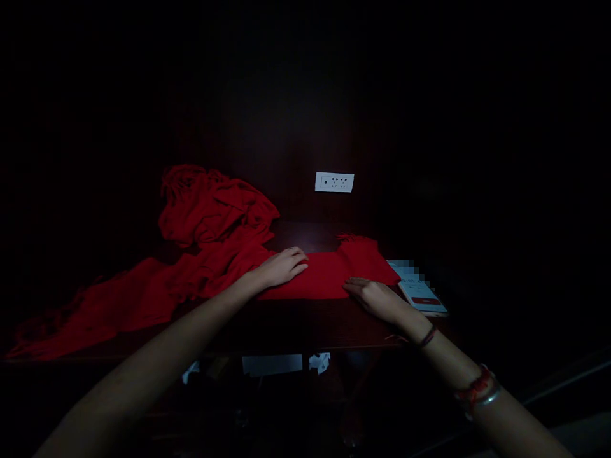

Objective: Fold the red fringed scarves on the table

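A long red fringed scarf point(321, 275) lies across the dark table, flat in the middle and loosely wrinkled toward the left. Its right end is folded over, with fringe showing at the back of the fold. My left hand point(285, 266) rests palm down on the scarf, left of the flat stretch, fingers extended. At the near edge of the folded part, my right hand point(377, 298) touches the cloth with its fingers straight and close together. The underside of each hand is hidden.
More bunched red cloth point(214, 210) is heaped at the back left. A phone point(422, 289) with a lit screen lies right of the scarf. A white socket plate point(335, 182) is on the dark wall behind. Pale items point(272, 364) show below the table's front edge.
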The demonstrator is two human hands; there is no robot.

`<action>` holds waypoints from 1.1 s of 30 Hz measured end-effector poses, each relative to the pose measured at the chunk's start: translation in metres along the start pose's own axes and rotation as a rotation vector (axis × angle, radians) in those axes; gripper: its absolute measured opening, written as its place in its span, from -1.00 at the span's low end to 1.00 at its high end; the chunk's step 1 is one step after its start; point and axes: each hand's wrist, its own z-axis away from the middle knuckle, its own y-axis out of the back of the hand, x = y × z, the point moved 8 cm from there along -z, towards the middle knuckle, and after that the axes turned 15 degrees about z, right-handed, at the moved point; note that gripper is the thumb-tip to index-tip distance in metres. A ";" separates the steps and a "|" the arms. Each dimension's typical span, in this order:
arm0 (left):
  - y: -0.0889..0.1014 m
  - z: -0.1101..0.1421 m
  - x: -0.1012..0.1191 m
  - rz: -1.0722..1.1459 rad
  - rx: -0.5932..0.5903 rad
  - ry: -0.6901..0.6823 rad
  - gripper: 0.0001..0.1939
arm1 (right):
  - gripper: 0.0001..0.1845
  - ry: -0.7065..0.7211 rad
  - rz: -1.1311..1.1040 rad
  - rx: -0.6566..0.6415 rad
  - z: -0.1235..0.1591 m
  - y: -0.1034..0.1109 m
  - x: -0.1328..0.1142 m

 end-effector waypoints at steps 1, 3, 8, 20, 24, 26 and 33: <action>-0.010 -0.006 -0.009 0.008 -0.011 0.053 -0.57 | -0.62 -0.004 -0.006 0.013 0.000 0.000 -0.001; -0.032 -0.009 -0.033 0.019 -0.092 0.210 -0.46 | -0.61 -0.014 -0.015 0.019 0.003 -0.004 -0.002; -0.036 0.007 -0.068 0.014 -0.084 0.347 -0.34 | -0.61 -0.028 -0.036 0.020 0.012 -0.009 0.002; -0.035 0.014 -0.060 0.032 -0.164 0.292 -0.35 | -0.74 0.092 -0.007 0.085 -0.043 0.014 -0.037; -0.030 0.014 -0.060 0.051 -0.093 0.280 -0.35 | -0.77 0.090 0.141 0.045 -0.045 0.008 -0.040; -0.029 0.014 -0.060 0.061 -0.079 0.276 -0.35 | -0.77 0.076 0.153 0.054 -0.045 0.009 -0.038; -0.035 0.012 -0.063 0.057 -0.132 0.278 -0.37 | -0.73 0.046 0.091 0.053 -0.041 0.015 -0.037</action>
